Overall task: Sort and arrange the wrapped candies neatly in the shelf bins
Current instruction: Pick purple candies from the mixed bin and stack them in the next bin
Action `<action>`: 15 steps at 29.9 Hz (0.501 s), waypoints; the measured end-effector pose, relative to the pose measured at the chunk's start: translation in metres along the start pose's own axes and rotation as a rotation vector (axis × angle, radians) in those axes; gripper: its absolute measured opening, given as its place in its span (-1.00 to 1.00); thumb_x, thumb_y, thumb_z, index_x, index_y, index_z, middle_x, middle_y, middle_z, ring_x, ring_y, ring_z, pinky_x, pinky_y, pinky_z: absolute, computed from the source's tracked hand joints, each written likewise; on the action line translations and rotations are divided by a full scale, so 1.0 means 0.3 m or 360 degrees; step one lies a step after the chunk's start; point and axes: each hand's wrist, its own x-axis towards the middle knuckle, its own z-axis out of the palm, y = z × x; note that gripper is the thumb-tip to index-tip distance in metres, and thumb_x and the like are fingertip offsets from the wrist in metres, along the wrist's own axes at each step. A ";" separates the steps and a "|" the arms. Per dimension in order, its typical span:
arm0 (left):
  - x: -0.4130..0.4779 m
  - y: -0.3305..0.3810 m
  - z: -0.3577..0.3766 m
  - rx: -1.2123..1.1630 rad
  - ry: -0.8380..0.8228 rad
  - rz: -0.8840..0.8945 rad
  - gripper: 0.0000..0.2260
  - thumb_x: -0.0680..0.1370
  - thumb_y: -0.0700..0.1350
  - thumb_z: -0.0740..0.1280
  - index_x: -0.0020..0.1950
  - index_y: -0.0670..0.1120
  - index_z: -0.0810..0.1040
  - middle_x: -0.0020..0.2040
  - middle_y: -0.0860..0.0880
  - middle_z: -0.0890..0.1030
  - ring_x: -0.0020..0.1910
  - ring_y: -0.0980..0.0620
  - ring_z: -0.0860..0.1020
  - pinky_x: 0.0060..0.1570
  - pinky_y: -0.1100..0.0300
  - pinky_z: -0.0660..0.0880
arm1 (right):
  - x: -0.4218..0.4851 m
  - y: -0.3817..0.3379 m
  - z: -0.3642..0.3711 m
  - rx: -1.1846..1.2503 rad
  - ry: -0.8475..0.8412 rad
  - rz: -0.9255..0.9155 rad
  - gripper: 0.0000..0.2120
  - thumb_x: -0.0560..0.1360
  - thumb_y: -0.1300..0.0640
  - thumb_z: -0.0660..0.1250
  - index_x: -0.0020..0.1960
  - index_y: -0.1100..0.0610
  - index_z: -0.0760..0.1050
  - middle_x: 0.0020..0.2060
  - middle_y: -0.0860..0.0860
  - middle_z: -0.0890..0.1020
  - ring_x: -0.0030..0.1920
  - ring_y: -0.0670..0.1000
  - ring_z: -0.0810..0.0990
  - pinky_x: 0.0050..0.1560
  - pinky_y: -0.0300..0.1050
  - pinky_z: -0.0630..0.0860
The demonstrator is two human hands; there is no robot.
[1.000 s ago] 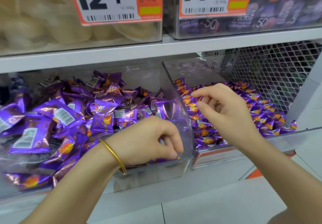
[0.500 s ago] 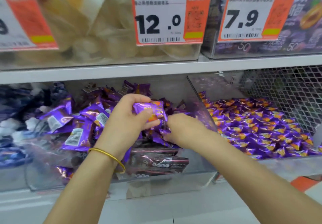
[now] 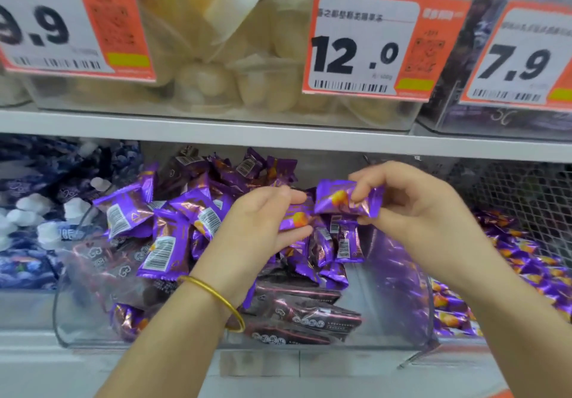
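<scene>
Right hand [image 3: 411, 212]: centre right of the frame; thumb and fingertips pinch a purple candy [image 3: 337, 199] above the middle bin [image 3: 396, 305].
Left hand [image 3: 263, 224]: centre of the frame; fingers curled round a second candy [image 3: 294, 219], just beside the first.
Pile [image 3: 173, 221]: loose and high at centre left, dark packs [image 3: 303, 314] under it.
Risk: the foil looks slippery and the pinch light, so the candy may drop into the right bin [image 3: 526, 261].
Second risk: a wrist brushing the pile may spill candies over the front edge.

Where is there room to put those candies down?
The barest spot seems the middle bin's front right corner, between the dark packs and its side wall. The purple heap is crowded, and the small candies on the right look packed.
</scene>
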 end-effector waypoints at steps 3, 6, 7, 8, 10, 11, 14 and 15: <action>0.004 0.008 0.020 -0.0263 -0.0206 -0.0174 -0.62 0.57 -0.01 0.19 0.08 -0.33 0.54 0.02 -0.23 0.65 0.02 -0.05 0.64 -0.01 0.09 0.60 | -0.003 0.021 0.028 0.0169 -0.0018 -0.0093 -0.76 0.34 0.34 0.35 -0.28 0.00 0.58 -0.01 0.02 0.57 -0.02 -0.08 0.61 -0.01 -0.25 0.52; -0.008 0.002 0.033 -0.0162 -0.0312 -0.0081 -0.65 0.47 -0.09 0.30 0.11 -0.34 0.53 0.08 -0.24 0.63 0.03 -0.01 0.62 -0.02 0.15 0.60 | -0.007 0.037 0.040 0.0168 0.0000 -0.0102 -0.76 0.32 0.33 0.32 -0.28 0.01 0.59 -0.05 -0.02 0.58 -0.01 -0.08 0.59 0.01 -0.26 0.51; -0.009 0.000 0.033 -0.0132 -0.0286 -0.0032 -0.73 0.47 -0.19 0.32 0.10 -0.33 0.54 0.07 -0.23 0.63 -0.01 0.01 0.62 -0.02 0.17 0.60 | -0.006 0.038 0.040 0.0177 0.0013 -0.0084 -0.74 0.33 0.37 0.31 -0.28 0.03 0.60 -0.05 -0.03 0.60 -0.01 -0.10 0.60 0.02 -0.28 0.50; -0.009 -0.003 0.032 -0.0124 -0.0242 0.0001 -0.78 0.48 -0.27 0.32 0.09 -0.32 0.53 0.04 -0.22 0.64 -0.05 0.01 0.63 -0.04 0.18 0.60 | -0.006 0.041 0.039 0.0232 0.0038 -0.0046 -0.71 0.35 0.43 0.30 -0.27 0.07 0.60 -0.05 -0.04 0.63 -0.01 -0.11 0.61 0.01 -0.30 0.50; -0.007 -0.005 0.029 -0.0121 -0.0179 0.0055 -0.81 0.46 -0.34 0.32 0.07 -0.32 0.52 -0.02 -0.21 0.65 -0.10 0.00 0.63 -0.06 0.19 0.60 | -0.006 0.030 0.045 0.0474 0.0075 0.0052 -0.70 0.41 0.50 0.28 -0.20 0.13 0.58 -0.06 -0.01 0.67 -0.07 -0.11 0.64 -0.07 -0.26 0.55; -0.006 -0.003 0.026 -0.0125 -0.0178 0.0071 -0.80 0.45 -0.33 0.34 0.07 -0.31 0.52 -0.04 -0.20 0.65 -0.11 0.00 0.64 -0.06 0.19 0.60 | -0.007 0.022 0.051 0.0568 0.0064 0.0085 -0.74 0.42 0.48 0.30 -0.16 0.13 0.55 -0.07 0.02 0.67 -0.11 -0.09 0.64 -0.12 -0.21 0.57; -0.010 -0.002 0.018 -0.0097 -0.0154 0.0104 -0.73 0.35 -0.20 0.39 0.00 -0.27 0.53 -0.08 -0.18 0.66 -0.15 0.01 0.65 -0.12 0.19 0.61 | -0.009 0.009 0.075 0.0495 0.0012 0.0110 -0.71 0.39 0.48 0.36 -0.08 0.12 0.48 -0.04 0.11 0.64 -0.14 -0.06 0.62 -0.11 -0.12 0.58; -0.008 0.000 0.013 -0.0024 -0.0082 0.0155 -0.78 0.37 -0.21 0.40 -0.03 -0.24 0.54 -0.08 -0.19 0.66 -0.17 0.00 0.66 -0.14 0.19 0.61 | -0.006 0.008 0.082 0.0506 0.0011 0.0141 -0.70 0.40 0.49 0.34 -0.07 0.12 0.48 -0.02 0.13 0.64 -0.12 -0.04 0.62 -0.09 -0.10 0.58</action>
